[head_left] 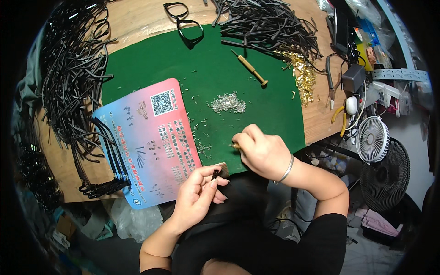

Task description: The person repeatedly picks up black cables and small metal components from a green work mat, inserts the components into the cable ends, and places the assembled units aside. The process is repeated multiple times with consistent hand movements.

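Observation:
My left hand [198,195] is closed near the front edge of the green mat, pinching a small black eyeglass part [215,174] between thumb and fingers. Just beyond it and to the right, my right hand [262,153] is curled round a brass-coloured tool [236,145]; only a short bit of it shows, the rest is hidden in the fist. Past the right hand lies a loose pile of tiny silver metal pieces [228,102]. A brass screwdriver [250,68] rests on the mat farther back. Beside my left hand is a pink and blue printed sheet [172,123] with small parts on it.
Black eyeglass temples lie heaped at the left [75,87] and far right [270,25]. Black glasses frames [190,32] sit at the back. Gold-coloured pieces [303,78] edge the green mat [151,59]. At the right are a white fan [372,140], yellow-handled pliers [339,117] and cables.

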Tool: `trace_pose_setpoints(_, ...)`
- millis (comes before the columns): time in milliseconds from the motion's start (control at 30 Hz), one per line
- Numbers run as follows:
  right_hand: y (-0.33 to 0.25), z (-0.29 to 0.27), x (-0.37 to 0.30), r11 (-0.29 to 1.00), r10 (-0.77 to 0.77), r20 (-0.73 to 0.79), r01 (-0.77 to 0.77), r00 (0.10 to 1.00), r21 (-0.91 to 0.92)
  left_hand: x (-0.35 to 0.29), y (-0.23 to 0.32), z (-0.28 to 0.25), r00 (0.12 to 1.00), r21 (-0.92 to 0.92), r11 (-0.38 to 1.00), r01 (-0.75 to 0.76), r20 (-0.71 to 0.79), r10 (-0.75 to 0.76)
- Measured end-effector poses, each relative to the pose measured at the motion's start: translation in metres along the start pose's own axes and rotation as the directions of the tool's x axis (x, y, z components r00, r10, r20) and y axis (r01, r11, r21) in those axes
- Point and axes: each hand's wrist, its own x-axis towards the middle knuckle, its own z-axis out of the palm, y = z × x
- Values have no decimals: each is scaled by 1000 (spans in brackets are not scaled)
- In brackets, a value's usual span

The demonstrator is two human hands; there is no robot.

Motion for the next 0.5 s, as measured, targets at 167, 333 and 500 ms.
trace_pose_setpoints(167, -5, -10, 17, 994, 23, 224, 1, 974, -106, 0, -2, 0, 1000, 6, 1000, -8, -24, 8)
trace_pose_setpoints(333, -9, -46, 21, 722, 49, 279, -227, 959, 654, -4, 4, 3, 999, -85, 996, 29, 40, -25)
trace_pose_setpoints(500, -11, -34, 19, 510, -29, 326, -266, 945, 818, -7, 18, 0, 980, -158, 980, 121, 174, -93)
